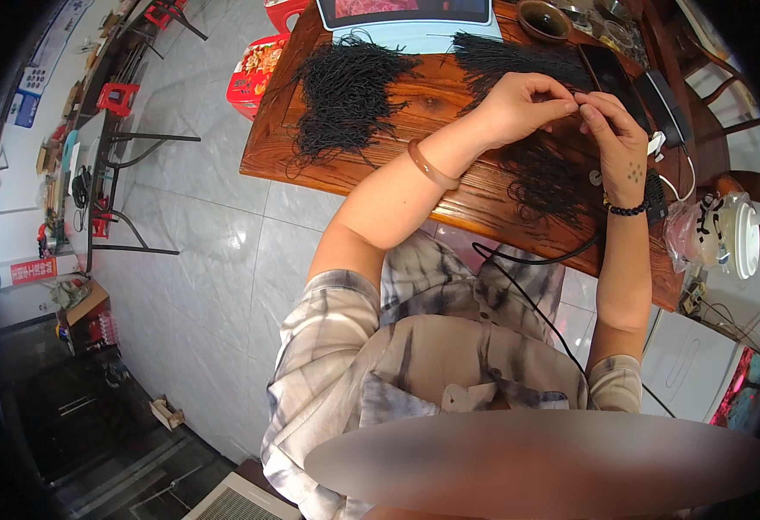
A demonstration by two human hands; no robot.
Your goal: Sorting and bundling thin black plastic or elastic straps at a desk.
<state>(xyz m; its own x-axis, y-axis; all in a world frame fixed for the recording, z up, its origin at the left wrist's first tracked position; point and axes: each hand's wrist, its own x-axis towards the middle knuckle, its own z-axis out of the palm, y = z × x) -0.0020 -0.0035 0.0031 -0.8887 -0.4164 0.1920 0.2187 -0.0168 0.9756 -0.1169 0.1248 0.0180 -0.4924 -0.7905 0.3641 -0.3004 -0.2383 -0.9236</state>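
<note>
Over the right part of the wooden table, my left hand (pixel 529 107) and my right hand (pixel 616 137) meet fingertip to fingertip. Both are closed in a pinch; whatever they hold is too small to make out. Beneath and beside them lies a loose bunch of thin black cords (pixel 546 184). Another bundle of black cords (pixel 505 59) stretches out just beyond my left hand. Farther left, a large tangled heap of black cords (pixel 345 100) rests near the table's left edge. A bangle sits on my left forearm and a dark bead bracelet on my right wrist.
The wooden table (pixel 436 102) carries a tablet (pixel 406 10) at its far edge, a brown bowl (pixel 544 19) and a black phone (pixel 607 74). A white-lidded container (pixel 742 241) in plastic stands right. A black cable (pixel 531 260) crosses the near edge. Red tins (pixel 257 74) are left.
</note>
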